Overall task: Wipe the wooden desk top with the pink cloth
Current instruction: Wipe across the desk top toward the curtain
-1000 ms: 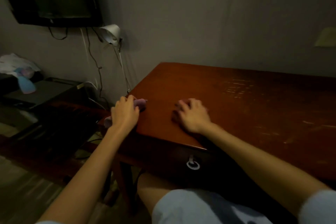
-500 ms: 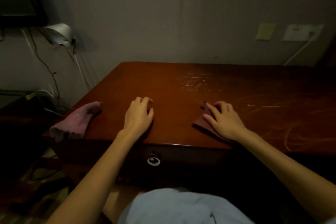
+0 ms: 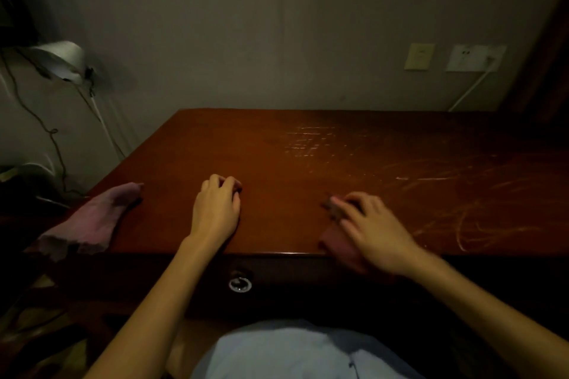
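Note:
The wooden desk top [image 3: 308,157] is reddish brown, with pale scratches on its right half. My right hand [image 3: 374,232] lies flat with spread fingers on a dark pink cloth [image 3: 337,244], pressing it down at the desk's front edge; part of the cloth hangs over that edge. A second, lighter pink cloth [image 3: 92,221] lies crumpled on the front left corner, drooping off the side, with no hand on it. My left hand [image 3: 217,209] rests on the bare wood between the two cloths, fingers loosely bent and holding nothing.
A drawer with a metal ring pull [image 3: 240,284] sits under the front edge, above my lap. A white lamp [image 3: 61,61] and dangling cables [image 3: 52,138] are at the left wall. Wall sockets [image 3: 474,57] with a white cord are at the back right.
My left hand let go of the lighter cloth at the left corner and moved right onto bare wood. My right hand slid the darker cloth right and toward the front edge.

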`<act>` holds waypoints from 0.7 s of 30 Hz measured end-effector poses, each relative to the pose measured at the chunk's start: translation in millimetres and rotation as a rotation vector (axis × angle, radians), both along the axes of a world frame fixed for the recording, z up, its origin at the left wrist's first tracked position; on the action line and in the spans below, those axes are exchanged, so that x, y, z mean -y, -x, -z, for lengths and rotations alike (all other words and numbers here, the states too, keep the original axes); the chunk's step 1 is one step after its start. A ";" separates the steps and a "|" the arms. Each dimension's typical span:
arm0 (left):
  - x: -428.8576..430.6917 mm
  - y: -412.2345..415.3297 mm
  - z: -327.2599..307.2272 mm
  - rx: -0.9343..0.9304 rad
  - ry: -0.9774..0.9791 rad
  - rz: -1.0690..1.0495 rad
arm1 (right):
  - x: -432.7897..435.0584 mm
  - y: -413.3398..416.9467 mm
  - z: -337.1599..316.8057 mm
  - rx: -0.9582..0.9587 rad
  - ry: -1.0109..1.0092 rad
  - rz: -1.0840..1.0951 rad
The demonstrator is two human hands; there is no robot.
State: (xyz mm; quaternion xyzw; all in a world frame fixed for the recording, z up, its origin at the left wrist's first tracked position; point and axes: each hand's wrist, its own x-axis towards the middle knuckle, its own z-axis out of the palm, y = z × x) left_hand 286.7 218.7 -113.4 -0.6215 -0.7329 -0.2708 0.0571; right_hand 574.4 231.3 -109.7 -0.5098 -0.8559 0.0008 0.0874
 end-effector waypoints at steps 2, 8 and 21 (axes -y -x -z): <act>-0.9 -3.1 -0.5 0.001 -0.003 0.007 | -32.5 -16.4 -6.6 0.012 0.055 0.167; 0.1 -3.4 -0.8 -0.009 -0.010 0.006 | -37.4 76.9 -4.0 0.010 0.054 0.018; 2.2 -3.6 -0.2 -0.001 -0.028 0.006 | -57.3 29.7 -9.4 -0.039 0.008 0.023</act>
